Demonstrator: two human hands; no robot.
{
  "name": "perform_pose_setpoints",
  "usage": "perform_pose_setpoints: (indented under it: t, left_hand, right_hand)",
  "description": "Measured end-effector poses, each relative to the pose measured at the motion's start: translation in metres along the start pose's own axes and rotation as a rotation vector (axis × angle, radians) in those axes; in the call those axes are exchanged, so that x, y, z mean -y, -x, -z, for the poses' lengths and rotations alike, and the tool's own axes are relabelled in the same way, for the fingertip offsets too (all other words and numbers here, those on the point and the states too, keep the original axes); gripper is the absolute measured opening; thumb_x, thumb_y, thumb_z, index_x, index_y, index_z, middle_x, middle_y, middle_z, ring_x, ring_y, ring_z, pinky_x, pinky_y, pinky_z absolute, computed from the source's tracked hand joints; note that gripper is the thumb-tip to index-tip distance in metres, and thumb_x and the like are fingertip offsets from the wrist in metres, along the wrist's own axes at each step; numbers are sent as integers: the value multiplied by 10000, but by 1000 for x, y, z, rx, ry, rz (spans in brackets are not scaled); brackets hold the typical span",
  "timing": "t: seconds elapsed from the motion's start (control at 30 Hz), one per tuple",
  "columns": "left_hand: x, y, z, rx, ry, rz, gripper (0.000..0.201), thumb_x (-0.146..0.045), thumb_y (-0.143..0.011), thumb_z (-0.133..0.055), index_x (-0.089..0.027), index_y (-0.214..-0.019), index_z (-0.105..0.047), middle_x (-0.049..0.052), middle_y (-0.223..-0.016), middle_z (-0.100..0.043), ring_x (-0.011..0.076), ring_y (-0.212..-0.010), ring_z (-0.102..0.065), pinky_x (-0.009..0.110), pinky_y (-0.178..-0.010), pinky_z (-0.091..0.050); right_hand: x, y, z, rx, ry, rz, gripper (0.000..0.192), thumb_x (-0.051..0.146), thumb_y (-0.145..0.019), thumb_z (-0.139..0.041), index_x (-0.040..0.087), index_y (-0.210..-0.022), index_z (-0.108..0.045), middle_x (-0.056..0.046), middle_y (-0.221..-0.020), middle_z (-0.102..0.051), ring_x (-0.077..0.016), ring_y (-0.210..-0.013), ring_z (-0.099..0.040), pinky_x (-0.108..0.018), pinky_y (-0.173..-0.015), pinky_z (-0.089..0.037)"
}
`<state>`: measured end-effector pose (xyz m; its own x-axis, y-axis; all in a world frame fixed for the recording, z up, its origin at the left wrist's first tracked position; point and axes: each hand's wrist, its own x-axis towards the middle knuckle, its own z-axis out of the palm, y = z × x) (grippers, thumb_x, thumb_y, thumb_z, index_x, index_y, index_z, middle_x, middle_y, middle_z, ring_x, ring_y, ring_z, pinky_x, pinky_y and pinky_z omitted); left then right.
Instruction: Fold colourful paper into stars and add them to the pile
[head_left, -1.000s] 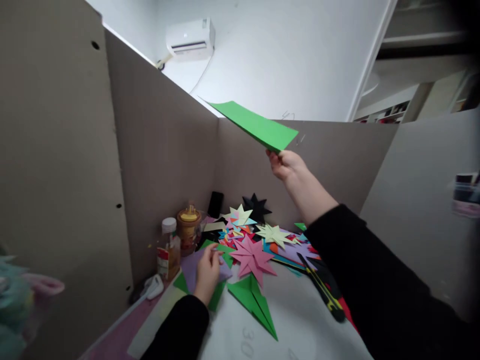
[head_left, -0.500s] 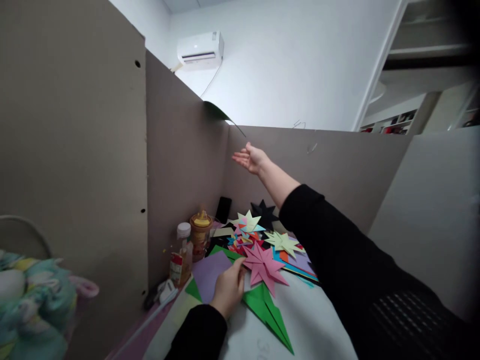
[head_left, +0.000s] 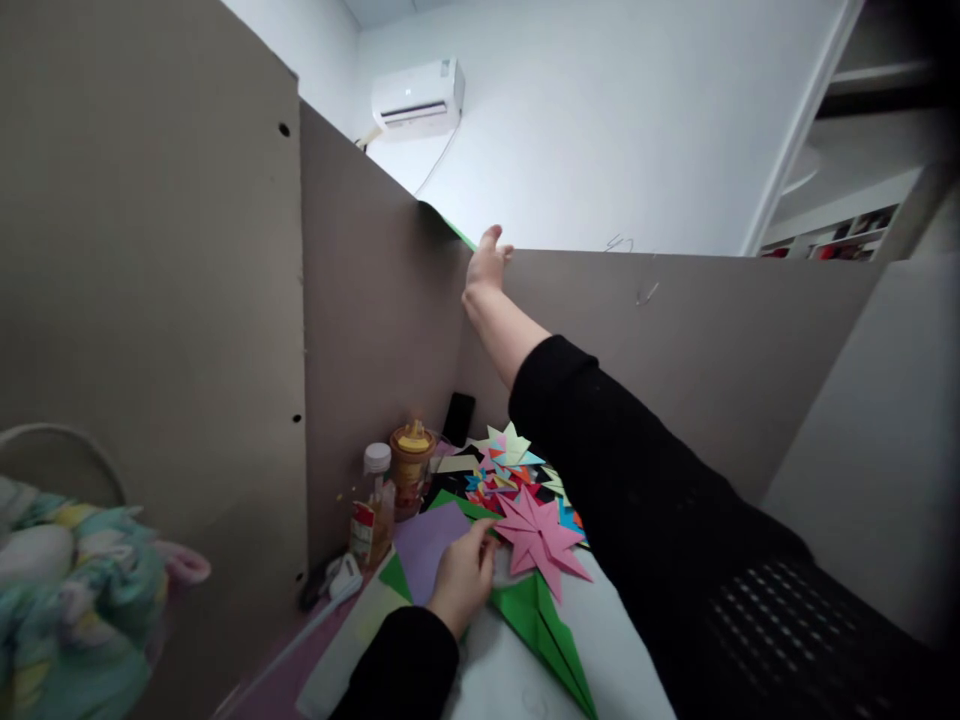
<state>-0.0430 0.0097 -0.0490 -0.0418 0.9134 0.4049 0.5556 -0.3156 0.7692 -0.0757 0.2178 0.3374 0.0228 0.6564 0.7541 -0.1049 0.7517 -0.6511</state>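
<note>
My right hand is raised to the top of the partition in the far corner, fingers apart. Beside it a green sheet of paper lies over the partition's top edge; whether the hand touches it I cannot tell. My left hand is low over the table, thumb and fingers pressed together at the left tip of a pink folded paper star. What is in its pinch is hidden. A green folded paper piece lies to its right, and a purple sheet to its left.
Several small paper stars and scraps lie behind the pink star. A bottle, a lidded cup and a black phone stand along the left partition. Wire hooks hang on the back partition.
My right hand has risen and moved slightly left, up to the green sheet at the partition's top. My left hand stays by the pink star. The view has shifted slightly.
</note>
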Motion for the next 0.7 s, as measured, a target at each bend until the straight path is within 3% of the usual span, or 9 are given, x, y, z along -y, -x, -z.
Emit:
perform_pose_setpoints:
  t: [0.07,0.13,0.2,0.27,0.37,0.47,0.57,0.63,0.7]
  left_hand:
    - [-2,1,1,17,-18,-30,335,-210,-878,-411,-199,-1187,-541,59,-943,-711,178,-807,-670,246,-684,-480]
    - [-3,3,1,18,-35,-63,344,-215,-883,-408,-207,-1201,-540,59,-954,-712,182,-826,-670,250,-702,-483]
    - [-5,4,1,12,-49,-95,346,-223,-888,-409,-223,-1207,-543,53,-953,-715,184,-839,-671,253,-720,-485]
    - [-5,5,0,7,-65,-122,346,-227,-885,-420,-238,-1207,-547,48,-957,-718,184,-829,-674,254,-718,-488]
    - [-3,4,-2,5,-83,-131,357,-218,-880,-431,-241,-1217,-545,47,-961,-722,173,-762,-675,251,-684,-488]
    - [1,1,-4,-20,-85,-103,349,-198,-871,-431,-215,-1196,-557,60,-943,-722,173,-767,-669,252,-685,-482]
    - [7,-5,-1,-41,-115,-87,327,-178,-852,-427,-185,-1140,-580,82,-949,-713,191,-788,-659,279,-703,-476]
    - [11,-12,2,-67,-125,-111,296,-227,-865,-423,-171,-1097,-598,96,-972,-702,204,-838,-648,299,-747,-469]
    - [12,-21,5,-66,-126,-83,297,-264,-874,-401,-156,-1056,-609,95,-939,-698,201,-806,-641,296,-725,-468]
  right_hand:
    - [10,-15,-18,-31,-127,-63,902,727,-818,57,92,-1458,79,-172,-1501,-118,-264,-1408,-115,-564,-1060,-150]
    - [20,-19,-26,4,-204,-58,911,726,-822,50,72,-1456,59,-179,-1509,-121,-261,-1403,-141,-550,-1059,-180]
    - [27,-7,-21,85,-187,29,858,710,-845,16,118,-1466,42,-163,-1511,-160,-256,-1379,-228,-538,-1044,-237]
    - [28,23,1,197,-127,98,771,695,-864,-18,224,-1474,16,-110,-1521,-175,-247,-1337,-330,-508,-1022,-304]
    - [17,97,60,412,-91,37,679,689,-875,-106,333,-1440,-227,-57,-1523,-223,-241,-1214,-493,-439,-975,-400]
    - [-4,182,145,625,28,-64,653,678,-876,-226,272,-1330,-460,-92,-1436,-401,-231,-1054,-608,-384,-879,-477]
    - [-25,253,235,799,305,-215,640,656,-868,-321,178,-1173,-617,-134,-1129,-656,-219,-900,-656,-352,-796,-498]
    - [-37,289,287,854,464,-300,569,599,-880,-372,153,-1065,-674,-121,-1004,-701,-216,-859,-661,-331,-763,-494]
    - [-46,319,324,855,619,-339,470,508,-891,-414,149,-991,-699,-97,-905,-718,-207,-800,-658,-309,-725,-478]
